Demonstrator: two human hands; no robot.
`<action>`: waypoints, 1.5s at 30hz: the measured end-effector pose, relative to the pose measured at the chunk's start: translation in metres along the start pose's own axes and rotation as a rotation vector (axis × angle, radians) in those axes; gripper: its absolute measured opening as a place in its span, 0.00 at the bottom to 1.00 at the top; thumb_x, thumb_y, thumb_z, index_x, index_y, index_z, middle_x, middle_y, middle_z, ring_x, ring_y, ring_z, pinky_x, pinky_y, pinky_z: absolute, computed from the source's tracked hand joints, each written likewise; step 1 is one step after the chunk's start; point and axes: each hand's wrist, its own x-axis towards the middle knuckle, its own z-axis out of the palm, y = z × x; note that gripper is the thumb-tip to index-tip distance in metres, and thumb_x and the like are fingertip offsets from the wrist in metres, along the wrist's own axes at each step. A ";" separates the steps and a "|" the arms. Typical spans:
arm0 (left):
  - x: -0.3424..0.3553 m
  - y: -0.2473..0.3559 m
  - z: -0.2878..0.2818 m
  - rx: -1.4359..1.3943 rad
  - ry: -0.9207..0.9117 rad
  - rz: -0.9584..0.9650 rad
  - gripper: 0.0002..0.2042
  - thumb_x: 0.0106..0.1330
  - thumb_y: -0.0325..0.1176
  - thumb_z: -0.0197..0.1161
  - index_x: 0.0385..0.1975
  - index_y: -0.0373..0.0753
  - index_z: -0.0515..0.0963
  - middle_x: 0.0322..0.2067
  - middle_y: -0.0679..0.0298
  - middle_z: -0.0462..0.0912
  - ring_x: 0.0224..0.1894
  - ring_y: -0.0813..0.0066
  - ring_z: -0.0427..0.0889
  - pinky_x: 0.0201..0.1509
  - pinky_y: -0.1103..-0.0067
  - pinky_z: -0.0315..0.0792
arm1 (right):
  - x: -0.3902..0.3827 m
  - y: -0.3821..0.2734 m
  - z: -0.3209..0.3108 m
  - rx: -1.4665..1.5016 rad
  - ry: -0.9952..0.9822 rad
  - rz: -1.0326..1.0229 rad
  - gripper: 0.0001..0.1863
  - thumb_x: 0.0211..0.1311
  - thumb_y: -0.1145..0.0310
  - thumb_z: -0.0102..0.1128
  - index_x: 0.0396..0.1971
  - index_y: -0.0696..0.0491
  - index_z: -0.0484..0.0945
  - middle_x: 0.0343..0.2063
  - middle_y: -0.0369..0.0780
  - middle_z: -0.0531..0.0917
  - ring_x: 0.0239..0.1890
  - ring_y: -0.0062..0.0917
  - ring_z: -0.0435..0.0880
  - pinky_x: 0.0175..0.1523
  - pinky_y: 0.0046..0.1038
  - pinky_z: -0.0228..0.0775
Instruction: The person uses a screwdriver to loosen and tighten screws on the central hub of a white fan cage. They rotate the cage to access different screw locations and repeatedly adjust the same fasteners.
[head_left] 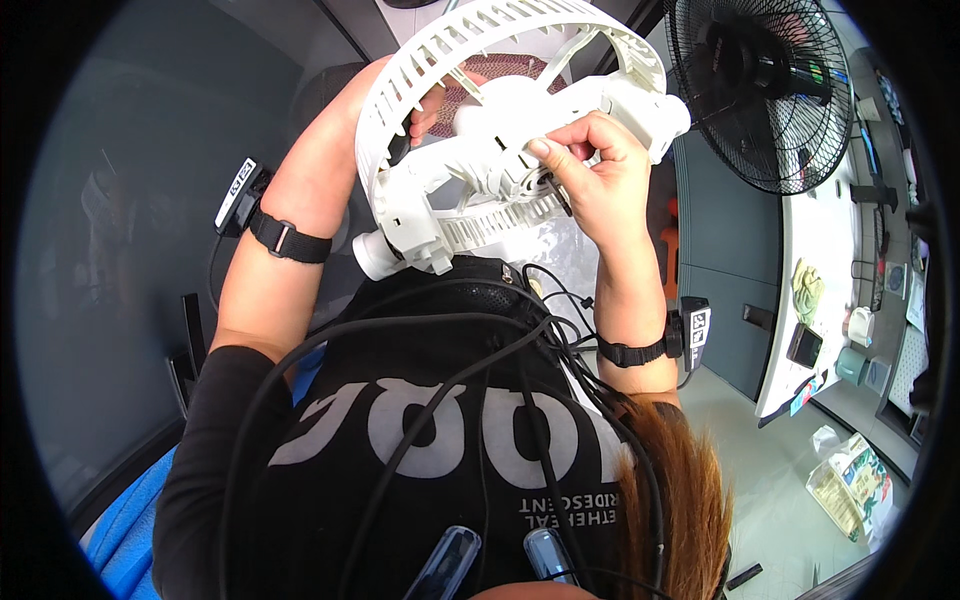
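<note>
Head: our right grip (pixel 608 178) pinches white slatted plastic ring-frame (pixel 482 150), twelve o'clock; overpressing might crack it; left grip (pixel 426 112) unclear.

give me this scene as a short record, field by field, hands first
left hand: partly hidden behind the white frame, bent fingers showing through it
right hand: at the frame's middle, thumb against it; whether it pinches anything is unclear
white frame: ring-shaped, slatted rim, raised in front of the torso
wrists: a black strap on each forearm
upper right: black fan with a round wire grille
right side: white desk bearing a green cloth
</note>
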 end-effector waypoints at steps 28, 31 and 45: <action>-0.142 0.081 0.116 -1.483 0.145 0.143 0.10 0.67 0.36 0.47 0.34 0.41 0.75 0.30 0.65 0.74 0.35 0.75 0.77 0.36 0.77 0.75 | -0.051 -0.072 -0.036 0.258 -0.238 -0.318 0.08 0.42 0.77 0.69 0.26 0.56 0.80 0.22 0.37 0.80 0.23 0.26 0.76 0.30 0.25 0.66; -0.147 0.068 0.156 -1.391 0.250 0.191 0.22 0.67 0.39 0.43 0.60 0.41 0.67 0.56 0.61 0.70 0.61 0.66 0.67 0.63 0.68 0.65 | -0.052 -0.090 -0.033 0.225 -0.294 -0.498 0.12 0.38 0.76 0.72 0.27 0.54 0.81 0.22 0.36 0.77 0.24 0.29 0.76 0.30 0.27 0.66; -0.155 0.049 0.214 -1.139 0.277 -0.005 0.37 0.63 0.50 0.37 0.68 0.30 0.51 0.68 0.51 0.55 0.70 0.62 0.54 0.73 0.69 0.45 | -0.079 -0.114 -0.029 0.020 -0.417 -0.531 0.14 0.32 0.75 0.70 0.27 0.52 0.83 0.25 0.34 0.78 0.26 0.27 0.73 0.32 0.27 0.62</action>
